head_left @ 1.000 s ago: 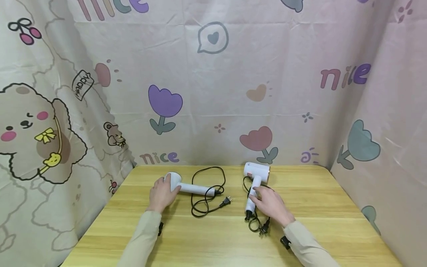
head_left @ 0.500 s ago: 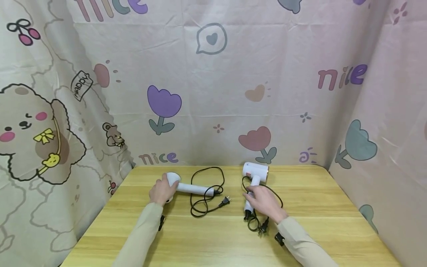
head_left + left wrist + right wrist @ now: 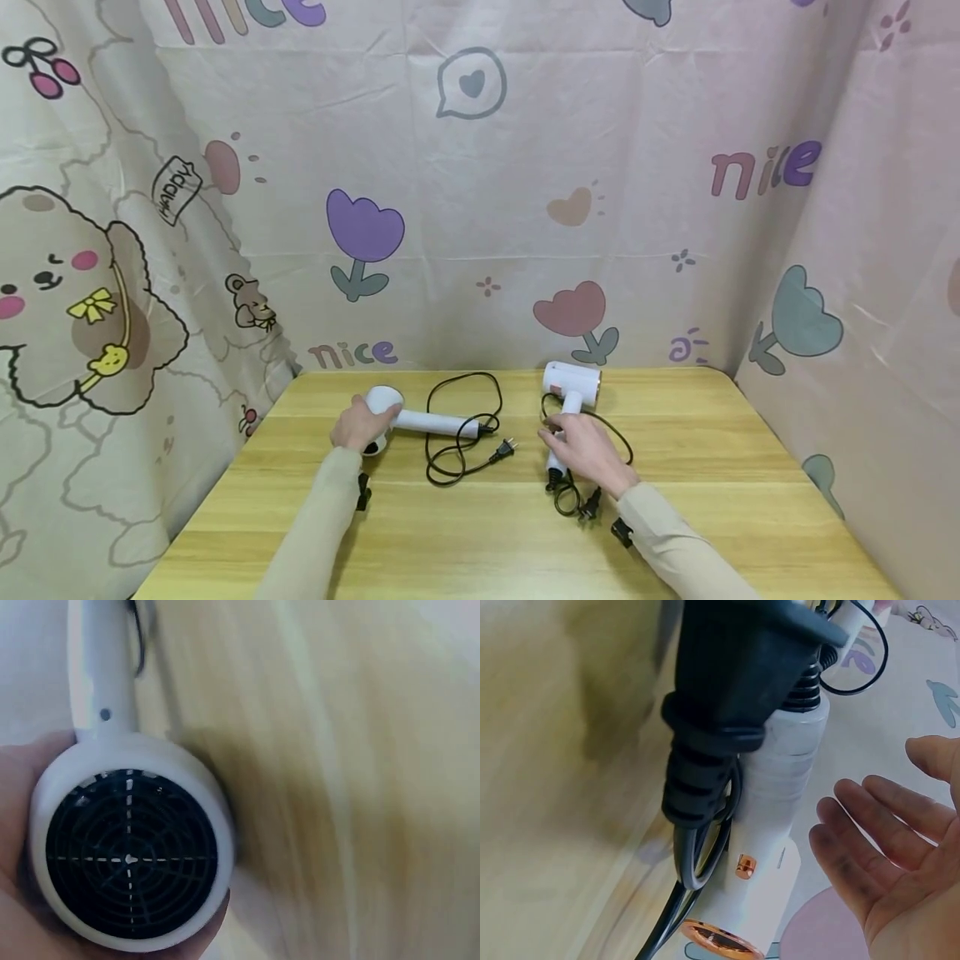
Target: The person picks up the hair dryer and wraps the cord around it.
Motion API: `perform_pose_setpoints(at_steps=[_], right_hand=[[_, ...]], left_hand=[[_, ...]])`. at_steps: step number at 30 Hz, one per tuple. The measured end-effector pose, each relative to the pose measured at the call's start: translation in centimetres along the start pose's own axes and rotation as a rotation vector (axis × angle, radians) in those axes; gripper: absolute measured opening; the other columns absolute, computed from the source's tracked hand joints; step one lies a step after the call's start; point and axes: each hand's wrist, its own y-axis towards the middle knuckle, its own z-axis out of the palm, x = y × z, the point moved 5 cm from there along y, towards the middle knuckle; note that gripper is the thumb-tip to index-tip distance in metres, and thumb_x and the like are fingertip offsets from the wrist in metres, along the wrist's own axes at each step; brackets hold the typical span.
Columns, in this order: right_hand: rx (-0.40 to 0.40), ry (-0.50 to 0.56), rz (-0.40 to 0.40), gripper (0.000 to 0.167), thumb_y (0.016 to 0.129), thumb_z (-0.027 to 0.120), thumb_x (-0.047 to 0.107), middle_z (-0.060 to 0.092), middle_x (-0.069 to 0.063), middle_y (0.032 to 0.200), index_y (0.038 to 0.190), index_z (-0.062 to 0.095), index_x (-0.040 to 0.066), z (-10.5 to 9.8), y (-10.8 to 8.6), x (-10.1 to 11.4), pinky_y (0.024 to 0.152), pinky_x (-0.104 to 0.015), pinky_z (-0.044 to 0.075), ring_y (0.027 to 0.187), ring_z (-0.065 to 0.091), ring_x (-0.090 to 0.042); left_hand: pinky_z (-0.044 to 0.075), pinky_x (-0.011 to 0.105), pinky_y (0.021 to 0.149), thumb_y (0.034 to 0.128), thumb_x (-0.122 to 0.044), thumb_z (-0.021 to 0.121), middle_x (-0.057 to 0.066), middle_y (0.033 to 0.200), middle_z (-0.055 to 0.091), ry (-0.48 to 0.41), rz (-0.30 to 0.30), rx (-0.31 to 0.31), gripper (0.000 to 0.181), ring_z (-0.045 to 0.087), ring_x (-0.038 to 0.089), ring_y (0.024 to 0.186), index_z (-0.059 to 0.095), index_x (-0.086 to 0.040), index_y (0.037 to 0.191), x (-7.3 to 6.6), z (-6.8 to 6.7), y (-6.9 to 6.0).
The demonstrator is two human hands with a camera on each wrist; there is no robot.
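My left hand (image 3: 356, 427) grips the barrel of a white hair dryer (image 3: 435, 423) on the left of the table; its handle points right. In the left wrist view, fingers curl around the barrel beside a round black grille (image 3: 131, 855). My right hand (image 3: 592, 454) hovers over the handle of a second white hair dryer (image 3: 572, 383), which lies with its barrel toward the back wall. In the right wrist view, the right hand (image 3: 900, 847) has loosely extended fingers, apart from this dryer's handle (image 3: 769, 780). A black plug (image 3: 727, 667) blocks part of that view.
The left dryer's black cord (image 3: 498, 392) loops over its handle, ending in a plug (image 3: 504, 450) between the two dryers. The other dryer's plug (image 3: 590, 506) lies near its handle's end. A printed curtain (image 3: 465, 208) rises behind the wooden table (image 3: 465, 542).
The left dryer's barrel has turned a little in my left hand, and its dark end now shows below the fingers. My right hand has shifted slightly left over the other handle.
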Motion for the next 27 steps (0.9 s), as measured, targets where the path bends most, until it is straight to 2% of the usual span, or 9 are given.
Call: perform_pose_setpoints(at_steps=[3, 5, 9, 11, 14, 17, 21, 24, 27], right_hand=[[0.018, 0.009, -0.005, 0.024, 0.093, 0.067, 0.034, 0.076, -0.001, 0.093, 0.103, 0.075, 0.014, 0.1, 0.0, 0.3, 0.066, -0.029, 0.056, 0.073, 0.069, -0.010], [0.027, 0.019, -0.001, 0.023, 0.093, 0.067, 0.033, 0.076, -0.001, 0.093, 0.104, 0.075, 0.015, 0.1, 0.1, 0.4, 0.066, -0.028, 0.056, 0.074, 0.070, -0.010], [0.038, 0.065, 0.019, 0.022, 0.093, 0.067, 0.032, 0.076, -0.001, 0.095, 0.104, 0.075, 0.014, 0.1, 0.1, 0.5, 0.066, -0.028, 0.055, 0.073, 0.068, -0.008], [0.054, 0.113, 0.035, 0.023, 0.093, 0.066, 0.032, 0.076, 0.000, 0.095, 0.106, 0.075, 0.014, 0.1, 0.3, 0.5, 0.069, -0.029, 0.057, 0.075, 0.068, -0.008], [0.104, 0.206, 0.077, 0.033, 0.094, 0.065, 0.037, 0.075, 0.001, 0.098, 0.113, 0.072, 0.012, 0.4, 0.5, 0.6, 0.077, -0.031, 0.058, 0.084, 0.069, -0.010], [0.184, 0.338, 0.123, 0.051, 0.092, 0.066, 0.044, 0.074, -0.002, 0.105, 0.127, 0.063, 0.007, 0.8, 0.9, 1.2, 0.085, -0.036, 0.057, 0.095, 0.069, -0.016], [0.296, 0.514, 0.164, 0.072, 0.091, 0.064, 0.050, 0.068, -0.011, 0.123, 0.142, 0.047, 0.003, 1.2, 1.7, 2.6, 0.099, -0.045, 0.051, 0.115, 0.064, -0.027], [0.353, 0.649, 0.171, 0.073, 0.094, 0.058, 0.052, 0.060, -0.016, 0.135, 0.145, 0.043, 0.002, 1.5, 2.4, 3.5, 0.108, -0.050, 0.042, 0.128, 0.055, -0.032], [0.407, 0.839, 0.147, 0.064, 0.101, 0.047, 0.050, 0.061, -0.020, 0.132, 0.140, 0.048, -0.001, 1.8, 3.2, 4.0, 0.111, -0.051, 0.040, 0.126, 0.055, -0.033]], left_hand=[[0.050, 0.040, 0.062, 0.0826, -0.062, 0.063, 0.029, 0.101, 0.063, -0.065, -0.024, 0.023, 0.085, 0.064, 0.037, 0.083, 0.048, 0.011, 0.123, 0.4, -0.3, -0.1], [0.047, 0.035, 0.059, 0.0806, -0.061, 0.066, 0.022, 0.093, 0.063, -0.109, -0.038, 0.035, 0.077, 0.061, 0.031, 0.077, 0.055, 0.008, 0.112, 0.6, -0.7, -0.3], [0.043, 0.028, 0.053, 0.0779, -0.061, 0.069, 0.014, 0.082, 0.060, -0.198, -0.049, 0.035, 0.069, 0.057, 0.022, 0.067, 0.059, 0.004, 0.099, 0.5, -1.3, -0.9], [0.045, 0.028, 0.053, 0.0774, -0.061, 0.070, 0.014, 0.083, 0.060, -0.269, -0.059, 0.029, 0.070, 0.057, 0.021, 0.067, 0.057, 0.004, 0.101, 0.3, -1.6, -1.3], [0.052, 0.029, 0.056, 0.0786, -0.059, 0.072, 0.017, 0.094, 0.061, -0.407, -0.072, 0.042, 0.077, 0.061, 0.020, 0.069, 0.052, 0.006, 0.114, -0.2, -1.9, -1.7], [0.058, 0.032, 0.062, 0.0809, -0.055, 0.072, 0.021, 0.107, 0.060, -0.569, -0.064, 0.076, 0.082, 0.065, 0.020, 0.074, 0.044, 0.006, 0.128, -1.2, -2.1, -2.2], [0.060, 0.035, 0.068, 0.0835, -0.049, 0.073, 0.021, 0.114, 0.060, -0.753, -0.049, 0.121, 0.080, 0.066, 0.019, 0.077, 0.041, 0.004, 0.135, -2.9, -2.3, -2.6], [0.059, 0.035, 0.069, 0.0839, -0.047, 0.074, 0.019, 0.114, 0.060, -0.814, -0.047, 0.134, 0.079, 0.066, 0.019, 0.078, 0.040, 0.002, 0.136, -4.0, -2.5, -2.8], [0.059, 0.034, 0.069, 0.0840, -0.047, 0.074, 0.018, 0.115, 0.059, -0.830, -0.042, 0.141, 0.079, 0.066, 0.019, 0.079, 0.040, 0.001, 0.138, -4.6, -2.7, -3.0]])
